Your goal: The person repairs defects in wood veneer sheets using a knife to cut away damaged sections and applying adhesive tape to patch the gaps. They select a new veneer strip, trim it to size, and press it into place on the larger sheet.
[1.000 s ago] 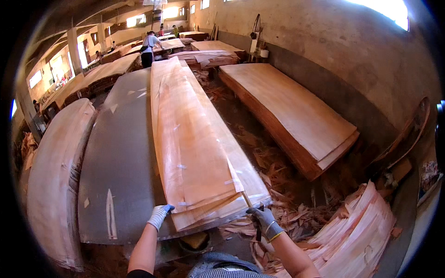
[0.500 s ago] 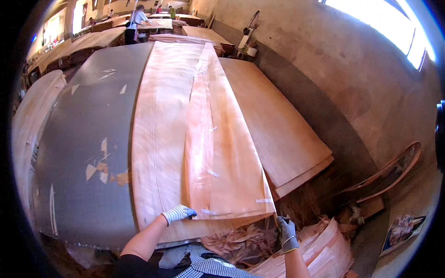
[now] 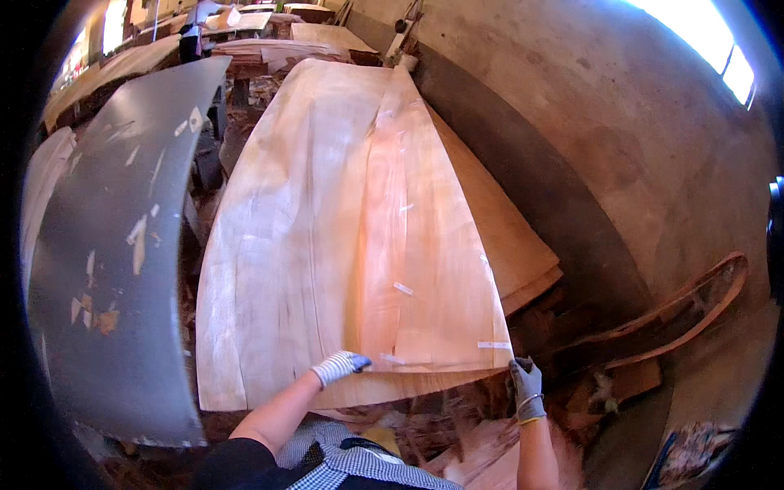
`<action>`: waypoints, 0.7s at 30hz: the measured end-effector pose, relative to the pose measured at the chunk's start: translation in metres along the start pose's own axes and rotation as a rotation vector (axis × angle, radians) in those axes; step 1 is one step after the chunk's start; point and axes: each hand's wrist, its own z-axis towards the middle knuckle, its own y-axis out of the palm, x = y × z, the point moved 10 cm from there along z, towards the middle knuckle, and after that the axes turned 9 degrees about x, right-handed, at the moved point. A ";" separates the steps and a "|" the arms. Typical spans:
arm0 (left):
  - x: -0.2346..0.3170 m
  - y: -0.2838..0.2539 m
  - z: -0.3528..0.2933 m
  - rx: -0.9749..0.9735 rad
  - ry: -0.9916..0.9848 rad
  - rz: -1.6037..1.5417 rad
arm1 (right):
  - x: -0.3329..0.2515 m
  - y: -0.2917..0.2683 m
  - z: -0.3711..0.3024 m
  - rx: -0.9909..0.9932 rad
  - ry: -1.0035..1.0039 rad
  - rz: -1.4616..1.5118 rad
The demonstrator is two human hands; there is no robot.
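A broad, pale wood veneer sheet (image 3: 269, 269) stretches away in front of me, with a folded or overlapping pinkish strip along its right half and small white tape pieces on it. My left hand (image 3: 341, 369), in a striped glove with dark fingertips, is closed on the sheet's near edge, left of the pinkish strip. At the near right corner my right hand (image 3: 527, 390), in a grey glove, pinches the edge; its fingertips are partly hidden. Beneath the sheet, on the right, a stack of brownish veneer (image 3: 523, 245) shows.
Left of the sheet stands a grey-topped table (image 3: 106, 220) with veneer scraps on it, a gap between them. Veneer offcuts (image 3: 498, 449) lie low in front of me. A curved strip (image 3: 694, 314) leans near the wall (image 3: 588, 106). Farther back are more stacks and a person (image 3: 196, 24).
The veneer sheet has moved right, off the grey table and over the brownish stack, with both hands still on its near edge. The view has shifted too.
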 end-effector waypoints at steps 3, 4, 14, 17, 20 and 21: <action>-0.012 0.055 0.010 -0.153 -0.480 -0.899 | -0.022 -0.021 0.073 0.027 -0.058 -0.004; -0.005 0.076 0.009 -0.241 -0.555 -1.040 | -0.042 -0.025 0.099 0.025 -0.047 -0.014; -0.126 0.191 0.063 0.837 -0.882 -2.012 | -0.074 -0.066 0.328 0.024 -0.163 -0.039; -0.167 0.219 0.114 1.044 -0.864 -2.008 | -0.073 -0.071 0.380 -0.018 -0.098 -0.051; -0.183 0.264 0.128 1.261 -0.935 -1.922 | -0.057 -0.099 0.421 0.033 -0.120 -0.099; -0.194 0.265 0.134 1.333 -0.786 -2.006 | -0.053 -0.100 0.436 0.043 -0.184 -0.025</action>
